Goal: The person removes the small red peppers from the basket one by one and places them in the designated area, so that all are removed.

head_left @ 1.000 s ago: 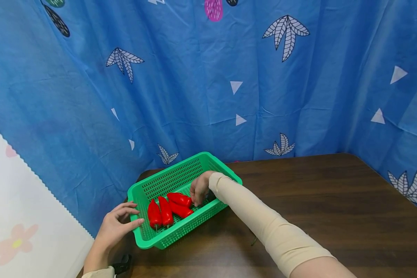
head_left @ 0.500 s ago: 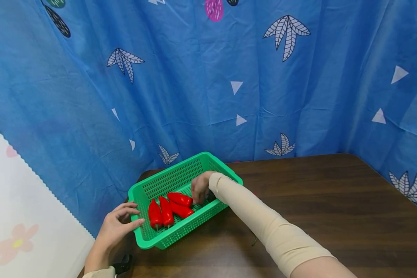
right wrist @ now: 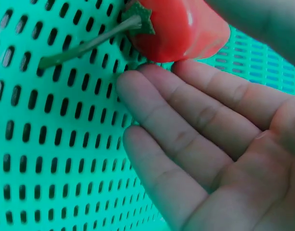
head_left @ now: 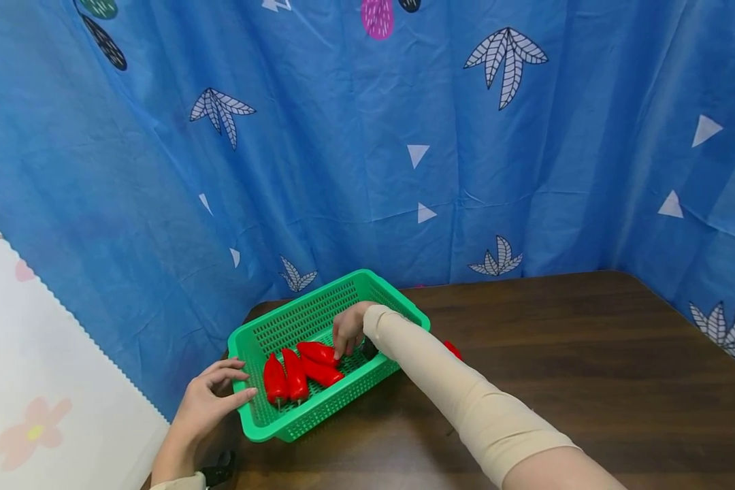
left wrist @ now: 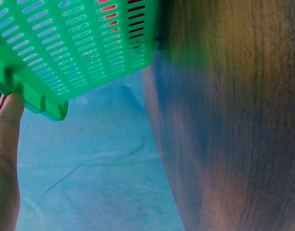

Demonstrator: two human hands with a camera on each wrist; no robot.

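A green plastic basket with slotted walls sits on the table, holding several red peppers at its left end. My left hand holds the basket's left rim; in the left wrist view a digit presses its outer edge. My right hand reaches down inside the basket beside the upper right pepper. In the right wrist view its fingers lie nearly straight, fingertips right at the underside of a pepper with a green stem. The thumb is blurred at the top corner.
Another red pepper lies on the brown wooden table, right of the basket and partly hidden by the right sleeve. A blue patterned curtain hangs behind the table, and a white floral cloth hangs at the left.
My right hand has shifted slightly left inside the basket, its fingers extending toward the upper right pepper. More of the pepper beyond the sleeve shows. My left hand stays at the rim.
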